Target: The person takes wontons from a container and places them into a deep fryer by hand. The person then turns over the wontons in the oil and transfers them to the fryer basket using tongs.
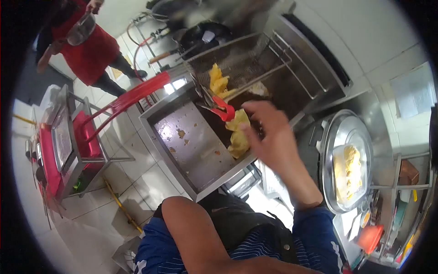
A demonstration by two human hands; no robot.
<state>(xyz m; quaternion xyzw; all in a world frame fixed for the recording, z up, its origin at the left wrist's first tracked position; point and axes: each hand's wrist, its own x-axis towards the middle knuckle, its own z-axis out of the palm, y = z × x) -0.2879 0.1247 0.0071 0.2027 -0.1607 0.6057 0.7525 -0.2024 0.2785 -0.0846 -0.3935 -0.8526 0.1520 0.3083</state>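
Observation:
My right hand [273, 130], slightly blurred, reaches over the near end of a metal fryer [296, 93], its thumb and forefinger apart. Right beside the thumb is a crinkled yellow piece of food [238, 142]; whether the fingertips touch it is unclear. Red-ended tongs [223, 109] lie just left of my fingers, with their metal part toward the fryer basket [248, 59]. Another yellow piece of food [219, 83] is at the basket's edge. My left arm [194, 230] is bent across my body. Its hand is at the bottom edge, with the fingers out of sight.
A metal tray [191, 141] with crumbs adjoins the fryer on the left. At right, a plastic container [340, 176] of yellow food stands on a round metal lid [329, 192]. A red stool [123, 101] and a person in a red apron [91, 52] are at left.

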